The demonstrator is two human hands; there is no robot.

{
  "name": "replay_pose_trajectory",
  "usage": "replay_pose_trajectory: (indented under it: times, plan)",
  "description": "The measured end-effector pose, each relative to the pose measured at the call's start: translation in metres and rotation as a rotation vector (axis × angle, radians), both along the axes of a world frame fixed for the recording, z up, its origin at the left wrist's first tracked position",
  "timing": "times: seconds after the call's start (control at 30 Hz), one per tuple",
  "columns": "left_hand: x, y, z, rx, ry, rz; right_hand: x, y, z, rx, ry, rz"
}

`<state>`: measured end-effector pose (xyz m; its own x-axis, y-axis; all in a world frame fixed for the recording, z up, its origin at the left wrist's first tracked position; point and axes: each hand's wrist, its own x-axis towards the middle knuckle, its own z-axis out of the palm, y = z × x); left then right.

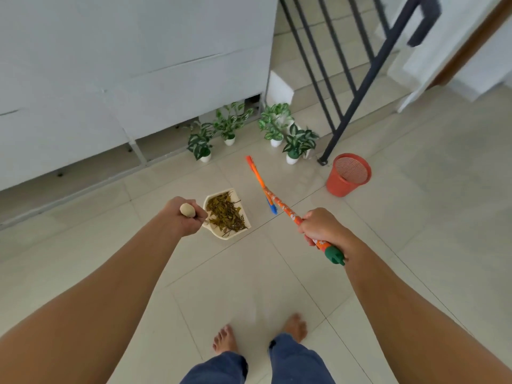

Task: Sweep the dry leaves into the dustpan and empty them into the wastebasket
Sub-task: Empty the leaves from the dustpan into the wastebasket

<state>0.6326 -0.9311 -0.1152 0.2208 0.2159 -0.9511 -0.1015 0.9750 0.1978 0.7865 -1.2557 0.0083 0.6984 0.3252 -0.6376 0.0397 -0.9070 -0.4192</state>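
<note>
1. Dry yellow-brown leaves (225,214) sit heaped inside the cream plastic dustpan (237,195), with thin twigs poking over its near edge.
2. Left hand (184,218) is fisted tight around the dustpan's pale rounded handle (187,210), knob end sticking up out of the grip.
3. Right hand (321,227) is wrapped closed on the orange flower-patterned broom stick (279,202), near its green end cap (335,255).
4. Broom's far end, orange with a blue tip (273,208), angles out over the pale tiled floor (249,278), just right of the dustpan.
5. Round orange mesh wastebasket (347,174) stands upright, well off to the right, near the foot of the dark metal railing (357,98).
6. Four small green-and-white potted plants (297,144) line the white wall beyond.
7. Bare feet (225,339) show at the bottom edge.
</note>
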Motion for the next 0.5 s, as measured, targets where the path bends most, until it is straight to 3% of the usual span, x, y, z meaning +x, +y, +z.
replay_pose_trajectory:
  times: [0.03,0.07,0.5]
  plan:
    - [0.014,-0.055,0.113,0.011,-0.100,0.049,0.004,-0.010,0.006,0.011,-0.003,-0.035]
    - [0.019,-0.079,0.137,0.045,-0.098,0.001,0.009,-0.019,0.011,0.019,-0.001,-0.071]
    - [0.163,-0.225,0.222,0.086,-0.260,-0.275,0.096,-0.174,0.091,0.135,-0.053,-0.306]
